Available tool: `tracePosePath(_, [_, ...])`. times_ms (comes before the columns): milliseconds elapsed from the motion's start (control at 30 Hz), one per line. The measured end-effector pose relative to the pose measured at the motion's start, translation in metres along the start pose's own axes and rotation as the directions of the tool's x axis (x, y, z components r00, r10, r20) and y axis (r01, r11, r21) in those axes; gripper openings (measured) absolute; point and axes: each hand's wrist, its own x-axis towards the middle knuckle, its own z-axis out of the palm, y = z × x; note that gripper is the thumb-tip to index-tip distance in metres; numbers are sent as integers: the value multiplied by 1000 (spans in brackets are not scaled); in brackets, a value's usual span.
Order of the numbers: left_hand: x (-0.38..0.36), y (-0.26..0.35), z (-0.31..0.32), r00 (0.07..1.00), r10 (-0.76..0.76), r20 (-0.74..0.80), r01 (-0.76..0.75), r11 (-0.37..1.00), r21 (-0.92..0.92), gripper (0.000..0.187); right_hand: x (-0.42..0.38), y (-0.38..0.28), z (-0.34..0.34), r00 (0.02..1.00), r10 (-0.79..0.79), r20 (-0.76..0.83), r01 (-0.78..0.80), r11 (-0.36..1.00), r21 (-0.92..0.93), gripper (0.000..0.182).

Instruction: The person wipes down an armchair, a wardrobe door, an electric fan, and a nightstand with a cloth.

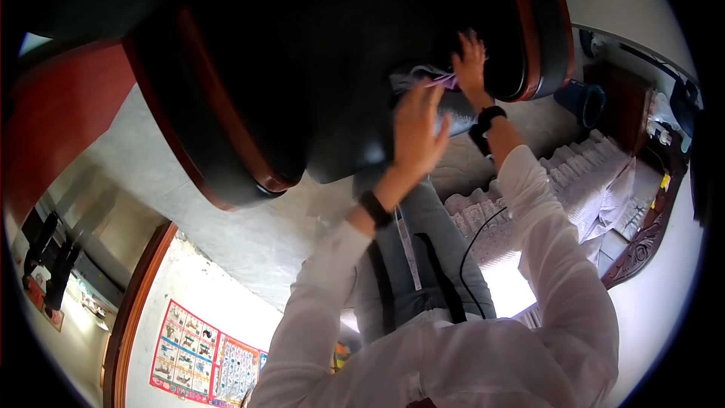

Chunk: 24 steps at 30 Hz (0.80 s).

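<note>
Two bare hands, one black sofa (355, 98), one bunched purple-and-grey cloth (420, 74). Directions from frame centre.

Cloth lies on the sofa seat at 1 o'clock. Left hand (420, 134) between 1 and 2 o'clock, just below the cloth in view: fingers extended, thumb wide, outline blurred. Right hand (470, 68) also between 1 and 2, farther out, at the cloth's right edge: fingers spread, pointing to 12. No grip seen in either; contact with the cloth cannot be told for either hand.

Two dark wristbands visible, one on the left wrist (375, 210), one on the right (491, 117). Two white sleeves.

Two wood-trimmed armrests: one at 10 o'clock (202, 98), one between 1 and 2 (532, 26). One dark blue bin (585, 102) between 2 and 3. One frilled cover (578, 185) at 3. Two picture charts at 7 to 8 (185, 351) (237, 370). One thin black cable (467, 257) over grey trousers.
</note>
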Motion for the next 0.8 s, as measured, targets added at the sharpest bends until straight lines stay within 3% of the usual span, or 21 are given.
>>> tracePosePath(33, [10,-24,7,1000,28,1,-28,990,139,54,1,-8,13,996,-77,-45,73,994,-87,55])
tracePosePath(67, [18,-45,11,998,54,6,-54,959,277,59,3,-32,24,995,53,-81,-56,998,-35,53])
tracePosePath(167, [16,-92,15,994,-24,103,-23,901,433,62,14,-108,29,999,47,-4,-46,991,129,52])
tracePosePath(300, [-35,-145,-2,982,-33,184,-71,846,529,52,-2,-196,40,916,-371,155,294,881,371,46])
tracePosePath(367, [-51,-150,-19,986,-26,163,-81,786,613,49,-11,-232,32,841,-468,272,321,835,446,44])
tracePosePath(400, [-56,-159,-21,996,-29,87,-30,799,601,49,-14,-242,23,878,-416,236,304,867,396,42])
tracePosePath(467, [-52,-158,-44,997,-17,80,-31,830,556,49,-25,-263,1,940,-308,148,254,920,300,41])
tracePosePath(533, [-46,-166,-54,998,21,63,-50,861,505,42,-40,-278,-36,971,-205,122,111,840,532,40])
tracePosePath(567, [-39,-177,-54,997,55,50,-72,876,477,35,-41,-286,-79,854,-372,364,121,822,557,39])
tracePosePath(600, [-32,-185,-56,995,90,37,-97,890,445,28,-52,-294,-120,760,-476,442,124,774,621,36])
tracePosePath(633, [-25,-186,-57,998,-1,-63,21,945,326,21,-64,-302,-162,647,-568,508,103,726,680,35])
tracePosePath(667, [-17,-184,-61,983,-105,-148,133,973,189,15,-82,-306,-192,644,-623,444,82,633,769,31])
tracePosePath(700, [-8,-179,-63,952,-217,-217,231,972,41,10,-96,-314,-216,644,-594,482,7,635,773,29])
tracePosePath(767, [12,-161,-66,868,-250,-428,322,941,104,10,-104,-325,-234,629,-554,545,-94,643,760,27])
tracePosePath(800, [18,-160,-67,854,-273,-443,358,926,119,9,-104,-328,-237,615,-542,572,-120,653,748,26])
